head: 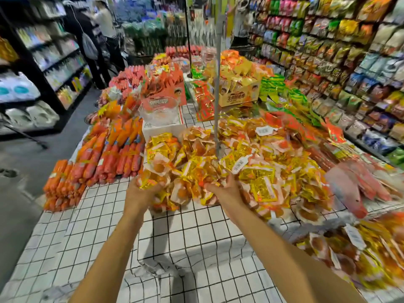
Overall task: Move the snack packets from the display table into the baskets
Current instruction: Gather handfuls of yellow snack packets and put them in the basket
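Observation:
A big heap of yellow and orange snack packets [240, 162] lies on the display table [185, 237], which has a white cloth with a black grid. My left hand [140, 193] is at the heap's near left edge, fingers curled around a few packets. My right hand [227, 191] is pushed into the heap's front, palm turned up under several packets. No basket shows in the view.
Orange sausage packs [102, 162] are stacked at the table's left. A clear plastic tub [159, 112] and cardboard boxes [238, 95] stand behind the heap. A metal pole [218, 84] rises through it. More packets [360, 259] lie near right; shelves line both aisles, with people far back.

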